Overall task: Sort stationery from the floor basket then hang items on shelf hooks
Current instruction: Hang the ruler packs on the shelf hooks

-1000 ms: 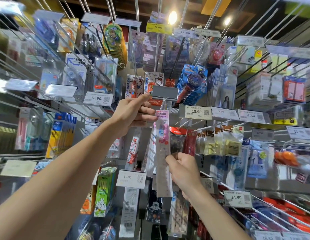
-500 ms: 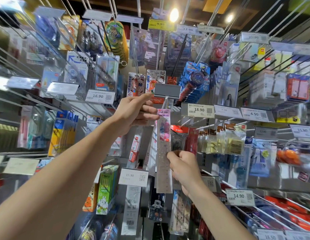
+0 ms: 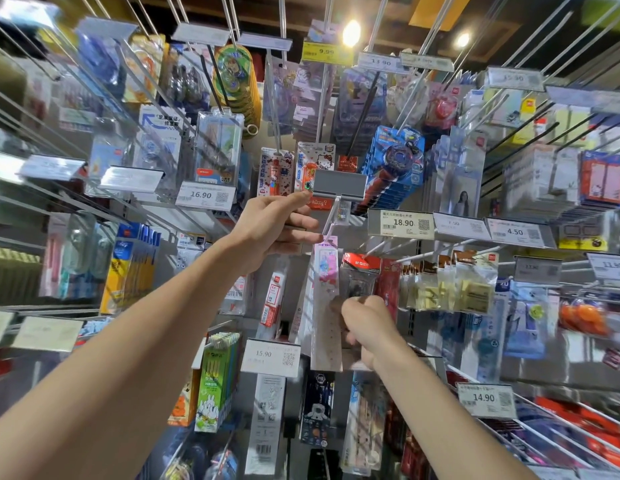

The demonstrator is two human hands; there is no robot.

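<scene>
A long clear ruler pack [image 3: 325, 306] with a pink cartoon top hangs upright at the centre of the shelf wall. Its top edge sits at the tip of a white hook [image 3: 331, 216] that carries a blank grey label holder [image 3: 339, 185]. My right hand [image 3: 365, 327] grips the pack at its middle from the right. My left hand [image 3: 277, 225] is raised beside the hook, index finger touching the label holder's left corner, the other fingers curled loosely near the pack's top. Whether the pack's hole is on the hook is hidden.
Hooks full of packaged stationery stick out all around. Price tags 16.90 [image 3: 204, 195], 18.90 [image 3: 402, 222], 15.90 [image 3: 270, 355] and 14.90 [image 3: 485, 398] front nearby hooks. A green pencil box [image 3: 217, 379] hangs lower left. Yellow sticky-note packs [image 3: 450, 289] hang right of the ruler.
The ruler pack has risen a little toward the hook tip, with my right hand moving up along with it. My left hand stays by the label holder.
</scene>
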